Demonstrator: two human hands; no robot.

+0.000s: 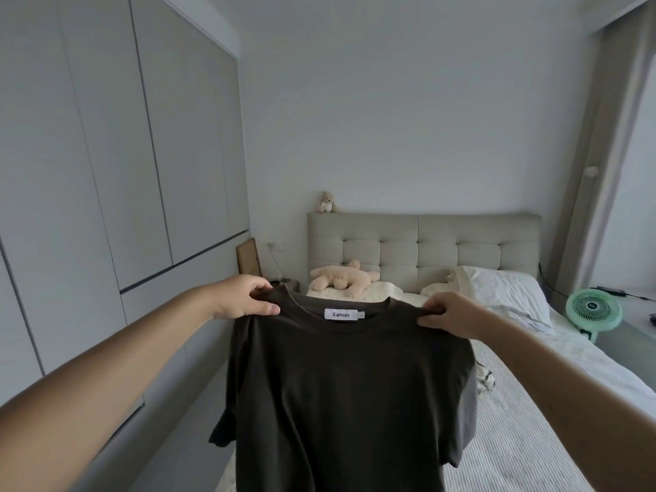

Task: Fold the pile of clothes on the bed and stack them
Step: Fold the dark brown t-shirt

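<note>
A bed [525, 435] covered in pale striped bedding runs toward a tufted headboard [422, 250] at 12 o'clock. A cream plush toy [342, 278] lies near the headboard at 11 o'clock, white pillows [497, 289] at 1 o'clock. A patterned cloth [485, 379] lies mid-bed, largely hidden behind a hanging shirt.

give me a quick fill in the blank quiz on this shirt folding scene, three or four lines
1. Both hands hold the dark t-shirt up by its ____.
2. The white label inside the collar reads ____.
3. The small teddy bear sits on top of the ____.
4. The fan to the right of the bed is ____ in colour.

Missing words: shoulders; Xanvas; headboard; green

The left hand and the right hand each pinch one side.
</note>
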